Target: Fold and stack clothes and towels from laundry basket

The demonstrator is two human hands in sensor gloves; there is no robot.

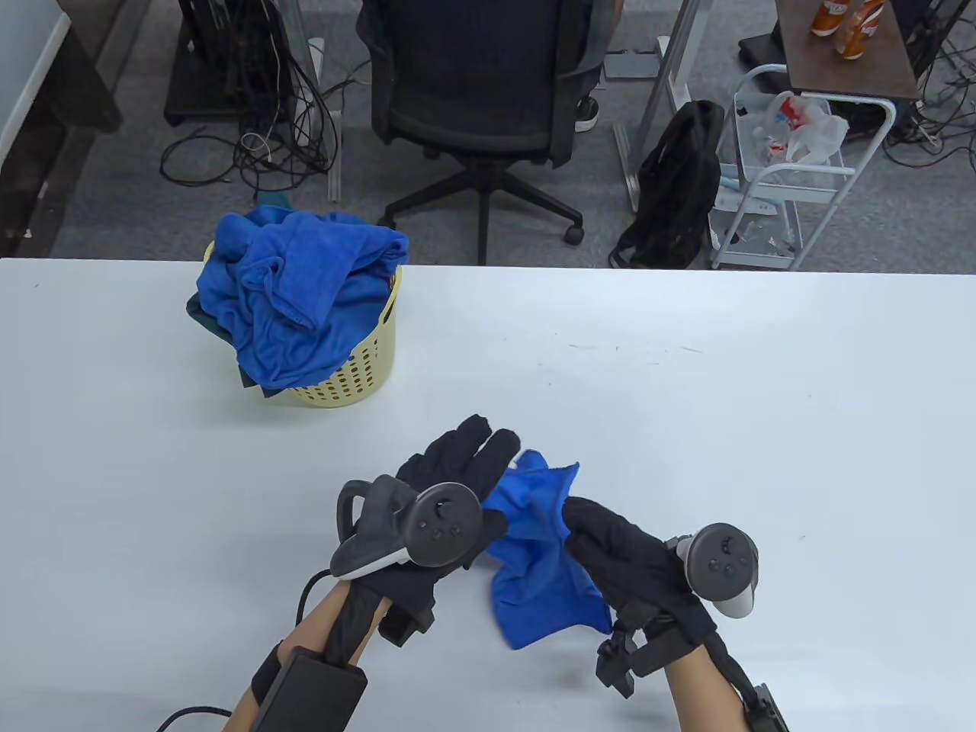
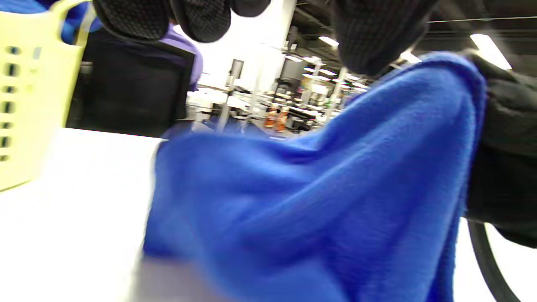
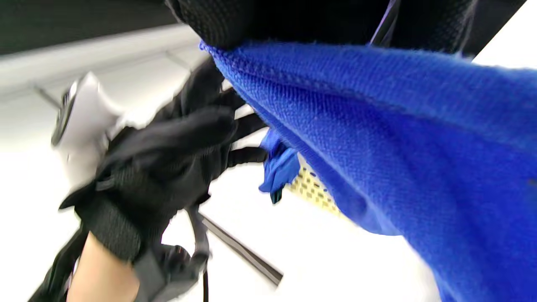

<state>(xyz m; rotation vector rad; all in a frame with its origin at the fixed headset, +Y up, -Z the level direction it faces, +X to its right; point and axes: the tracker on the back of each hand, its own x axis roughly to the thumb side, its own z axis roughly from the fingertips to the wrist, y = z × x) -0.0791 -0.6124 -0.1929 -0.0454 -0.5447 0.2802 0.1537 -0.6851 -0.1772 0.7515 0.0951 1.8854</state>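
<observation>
A small blue towel (image 1: 541, 579) hangs crumpled between my hands just above the white table (image 1: 762, 396), near its front middle. My right hand (image 1: 587, 526) grips its right side; in the right wrist view the towel (image 3: 398, 147) runs out from under my fingers. My left hand (image 1: 488, 488) lies with fingers stretched out against the towel's upper left edge; in the left wrist view the towel (image 2: 319, 188) sits below my spread fingers and thumb. A yellow laundry basket (image 1: 358, 374) at the back left holds a heap of blue towels (image 1: 297, 290).
The basket also shows in the left wrist view (image 2: 25, 105) and the right wrist view (image 3: 312, 188). Beyond the table's far edge stand a black office chair (image 1: 480, 91), a black backpack (image 1: 679, 183) and a white cart (image 1: 793, 168).
</observation>
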